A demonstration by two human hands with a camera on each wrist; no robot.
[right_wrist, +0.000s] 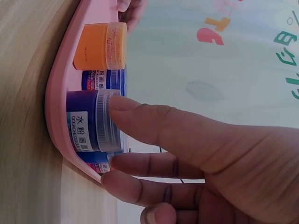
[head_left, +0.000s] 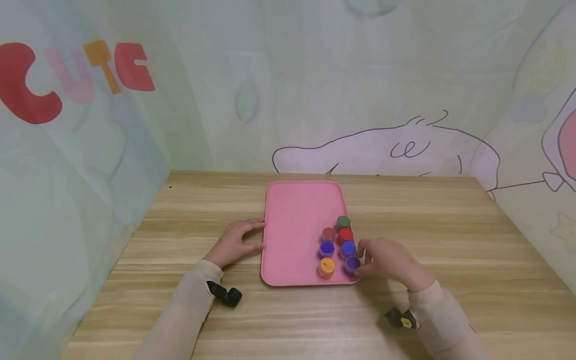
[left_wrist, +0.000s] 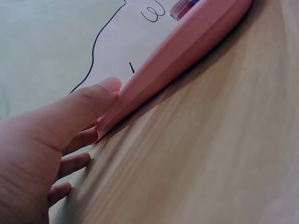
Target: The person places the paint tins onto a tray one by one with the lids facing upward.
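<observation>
A pink tray [head_left: 292,235] lies on the wooden table. My left hand [head_left: 234,242] touches its left rim, with thumb and index finger spread apart along it. Paint jars with clear lids stand at the tray's right side. My right hand [head_left: 387,262] is at the near right corner, thumb against the lid of a dark blue paint jar [right_wrist: 84,121]. Its other fingers bend loosely beside that jar, near a blue jar [head_left: 348,249]. An orange jar [head_left: 327,268], a purple jar [head_left: 326,250], a brown jar [head_left: 328,235], a red jar [head_left: 345,236] and a green jar [head_left: 343,223] stand close by.
The wooden table [head_left: 450,240] extends on both sides of the tray. Behind it hangs a pale printed cloth [head_left: 216,100] with cartoon drawings and letters. Each sleeve carries a black wrist device, one on the left [head_left: 225,294] and one on the right [head_left: 400,318].
</observation>
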